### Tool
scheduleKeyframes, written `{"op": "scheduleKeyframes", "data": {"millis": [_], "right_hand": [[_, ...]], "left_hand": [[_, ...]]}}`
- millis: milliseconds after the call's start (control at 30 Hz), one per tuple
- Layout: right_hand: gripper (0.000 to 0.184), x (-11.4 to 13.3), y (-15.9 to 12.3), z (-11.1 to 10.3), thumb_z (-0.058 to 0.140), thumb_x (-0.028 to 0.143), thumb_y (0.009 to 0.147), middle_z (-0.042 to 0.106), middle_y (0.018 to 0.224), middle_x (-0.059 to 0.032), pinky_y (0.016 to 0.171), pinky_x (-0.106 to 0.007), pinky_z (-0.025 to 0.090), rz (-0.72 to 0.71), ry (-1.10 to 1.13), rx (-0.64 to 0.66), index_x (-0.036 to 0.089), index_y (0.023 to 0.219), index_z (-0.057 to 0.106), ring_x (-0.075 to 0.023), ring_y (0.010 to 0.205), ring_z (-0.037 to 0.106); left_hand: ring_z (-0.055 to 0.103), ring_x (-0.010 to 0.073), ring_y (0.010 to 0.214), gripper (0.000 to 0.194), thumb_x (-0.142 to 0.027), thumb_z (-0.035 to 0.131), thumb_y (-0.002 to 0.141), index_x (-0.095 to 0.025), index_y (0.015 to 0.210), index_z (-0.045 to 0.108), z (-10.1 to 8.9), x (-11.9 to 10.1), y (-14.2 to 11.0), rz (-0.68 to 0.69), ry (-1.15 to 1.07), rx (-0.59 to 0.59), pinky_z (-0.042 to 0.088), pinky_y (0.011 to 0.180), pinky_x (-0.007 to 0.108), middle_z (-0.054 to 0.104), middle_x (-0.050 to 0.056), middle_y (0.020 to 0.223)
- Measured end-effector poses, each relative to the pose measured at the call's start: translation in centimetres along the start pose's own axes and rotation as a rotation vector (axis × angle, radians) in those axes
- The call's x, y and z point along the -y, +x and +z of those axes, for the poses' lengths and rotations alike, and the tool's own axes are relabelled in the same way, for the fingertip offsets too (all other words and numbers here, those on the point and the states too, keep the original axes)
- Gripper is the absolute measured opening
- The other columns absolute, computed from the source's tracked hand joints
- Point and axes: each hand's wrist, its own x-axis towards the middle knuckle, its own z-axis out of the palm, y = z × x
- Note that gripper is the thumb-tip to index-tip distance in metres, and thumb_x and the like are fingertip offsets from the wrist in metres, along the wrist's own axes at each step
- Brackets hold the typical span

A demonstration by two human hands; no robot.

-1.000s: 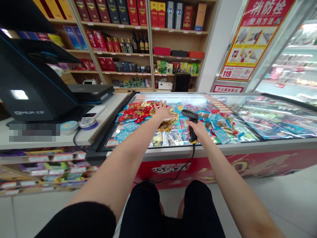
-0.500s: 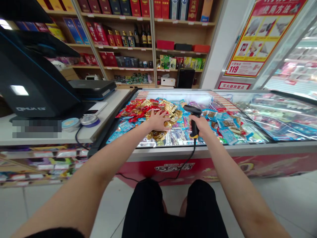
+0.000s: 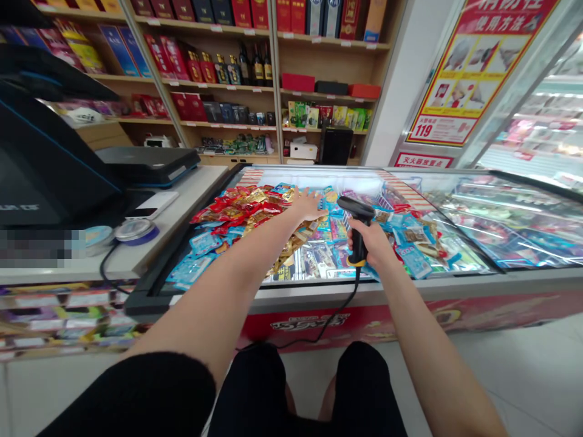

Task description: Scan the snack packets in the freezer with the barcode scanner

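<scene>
My left hand (image 3: pixel 308 204), fingers spread, reaches over the right side of a heap of small snack packets on a freezer's glass top (image 3: pixel 291 267). Gold packets (image 3: pixel 291 243) lie beneath its wrist; I cannot tell whether the palm touches them. Red packets (image 3: pixel 228 212) and blue packets (image 3: pixel 194 267) spread out to the left. A black and yellow barcode scanner (image 3: pixel 357 209) stands upright in my right hand (image 3: pixel 371 241), fingers wrapped round its handle. Its cable runs down over the freezer's front. More blue packets (image 3: pixel 412 237) form a second pile right of the scanner.
A counter (image 3: pixel 182 206) at the left carries a dark checkout machine (image 3: pixel 50 152), a white phone-like device (image 3: pixel 152 205) and round tubs (image 3: pixel 135 230). Shelves of boxes and bottles (image 3: pixel 259 64) stand behind the freezer. A wall poster (image 3: pixel 455 79) hangs at the right.
My left hand has moved forward and to the right across the gold packets, its fingers still spread. The scanner stays in my right hand. The camera view has shifted slightly.
</scene>
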Motion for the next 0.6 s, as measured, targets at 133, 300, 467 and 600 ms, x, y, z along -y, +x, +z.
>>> {"op": "scheduleKeyframes", "data": {"millis": [133, 300, 467, 600], "right_hand": [[0.028, 0.2, 0.0, 0.0, 0.078, 0.036, 0.067, 0.056, 0.054, 0.0022, 0.038, -0.024, 0.043, 0.039, 0.025, -0.039, 0.020, 0.069, 0.054, -0.0109, 0.041, 0.050], [0.029, 0.2, 0.6, 0.2, 0.078, 0.037, 0.068, 0.056, 0.055, 0.0021, 0.038, -0.023, 0.043, 0.032, 0.021, -0.008, 0.019, 0.070, 0.055, -0.0107, 0.042, 0.050], [0.027, 0.2, 0.8, 0.6, 0.078, 0.035, 0.069, 0.057, 0.054, 0.0022, 0.038, -0.023, 0.043, 0.020, 0.020, 0.006, 0.020, 0.072, 0.056, -0.0104, 0.041, 0.049], [0.026, 0.1, 0.5, 1.2, 0.078, 0.033, 0.069, 0.057, 0.054, 0.0021, 0.038, -0.024, 0.043, 0.013, 0.019, -0.005, 0.020, 0.072, 0.056, -0.0113, 0.041, 0.050]], "left_hand": [[0.019, 0.0410, 0.159, 0.080, -0.072, 0.048, 0.089, -0.036, 0.160, 0.041, 1.7, 0.1, 2.6, -0.001, 0.004, 0.137, 0.002, 0.125, 0.068, 0.033, 0.007, 0.170], [0.026, 0.0372, 0.157, 0.070, -0.072, 0.044, 0.091, -0.042, 0.154, 0.049, 1.6, 1.9, 1.5, 0.037, -0.005, 0.189, 0.006, 0.125, 0.067, 0.036, 0.003, 0.169], [0.028, 0.0370, 0.156, 0.061, -0.064, 0.051, 0.091, -0.043, 0.148, 0.057, -0.5, 3.4, -0.9, 0.045, 0.022, 0.258, 0.008, 0.125, 0.068, 0.038, 0.000, 0.169], [0.034, 0.0338, 0.153, 0.052, -0.050, 0.056, 0.090, -0.040, 0.140, 0.065, -2.0, 3.5, -2.9, 0.064, 0.034, 0.278, 0.015, 0.125, 0.064, 0.049, 0.000, 0.162]]}}
